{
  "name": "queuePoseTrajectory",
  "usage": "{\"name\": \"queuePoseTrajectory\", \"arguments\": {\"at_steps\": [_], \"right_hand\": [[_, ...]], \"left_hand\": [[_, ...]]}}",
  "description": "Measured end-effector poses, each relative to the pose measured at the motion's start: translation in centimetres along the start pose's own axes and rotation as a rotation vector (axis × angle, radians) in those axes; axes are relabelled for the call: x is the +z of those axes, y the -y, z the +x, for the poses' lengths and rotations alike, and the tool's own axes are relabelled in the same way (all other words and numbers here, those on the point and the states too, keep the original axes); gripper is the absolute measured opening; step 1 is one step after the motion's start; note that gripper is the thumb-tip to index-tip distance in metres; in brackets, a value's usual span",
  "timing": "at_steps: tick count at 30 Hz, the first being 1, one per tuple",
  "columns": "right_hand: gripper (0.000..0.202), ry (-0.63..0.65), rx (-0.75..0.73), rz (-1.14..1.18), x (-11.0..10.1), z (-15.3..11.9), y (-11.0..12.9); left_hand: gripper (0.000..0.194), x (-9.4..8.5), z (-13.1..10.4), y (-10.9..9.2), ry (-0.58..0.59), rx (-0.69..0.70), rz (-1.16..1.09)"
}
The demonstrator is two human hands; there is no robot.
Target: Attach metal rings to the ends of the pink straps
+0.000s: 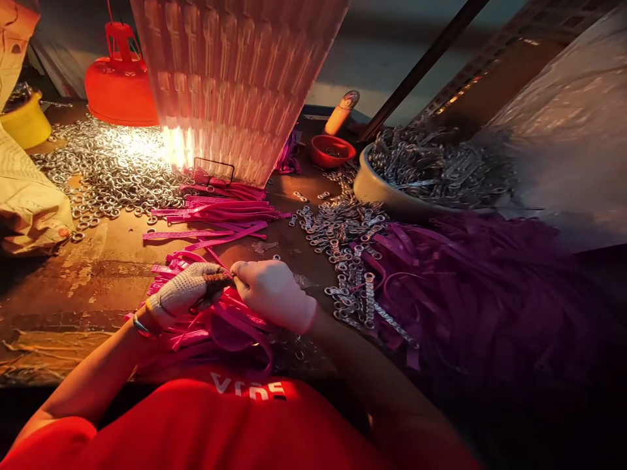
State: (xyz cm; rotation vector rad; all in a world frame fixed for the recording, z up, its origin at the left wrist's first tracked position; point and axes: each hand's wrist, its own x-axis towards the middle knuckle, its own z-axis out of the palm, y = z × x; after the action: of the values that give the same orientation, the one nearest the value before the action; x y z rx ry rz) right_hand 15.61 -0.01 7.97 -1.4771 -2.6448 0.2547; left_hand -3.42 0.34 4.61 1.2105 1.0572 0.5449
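My left hand, in a dotted white glove with worn brown fingertips, pinches a pink strap near the table's front. Close against its fingertips is my right hand, in a plain white glove, its fingers closed at the strap's end. What small piece sits between the fingertips is hidden. Loose pink straps lie beneath both hands. Beyond them more pink straps are laid in a bundle. Small metal links are heaped to the right of my right hand, beside a large pile of purple straps.
A red lamp hangs over a heap of metal rings at the back left. A ribbed plastic sheet stands behind the straps. A red bowl, a pale tub of metal parts and a yellow container are around.
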Motion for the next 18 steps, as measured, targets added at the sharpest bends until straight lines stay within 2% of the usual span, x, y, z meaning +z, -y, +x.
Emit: {"name": "queuePoseTrajectory", "arguments": {"at_steps": [4,6,8,10,13,14,18], "right_hand": [[0.022,0.0,-0.038,-0.019,0.5,0.0,0.1],[0.022,-0.024,-0.008,0.015,0.5,0.2,-0.1],[0.023,-0.057,0.019,0.059,0.4,0.4,-0.4],[0.025,-0.038,-0.007,0.084,0.0,0.5,-0.7],[0.046,0.11,-0.049,0.04,-0.7,0.6,-1.0],[0.047,0.156,-0.035,0.007,-0.8,0.5,-1.0],[0.026,0.193,-0.039,-0.097,0.0,0.3,-0.9]], "left_hand": [[0.018,0.0,0.5,0.3,0.102,0.183,0.193],[0.012,0.0,0.6,0.5,0.105,0.194,0.18],[0.021,0.2,0.6,0.8,0.05,0.105,0.075],[0.032,0.3,0.5,1.0,-0.023,0.019,-0.043],[0.04,0.5,0.2,1.3,-0.082,0.019,-0.084],[0.042,0.6,0.1,1.4,-0.089,0.036,-0.056],[0.044,0.7,-0.2,1.6,-0.092,0.068,0.043]]}}
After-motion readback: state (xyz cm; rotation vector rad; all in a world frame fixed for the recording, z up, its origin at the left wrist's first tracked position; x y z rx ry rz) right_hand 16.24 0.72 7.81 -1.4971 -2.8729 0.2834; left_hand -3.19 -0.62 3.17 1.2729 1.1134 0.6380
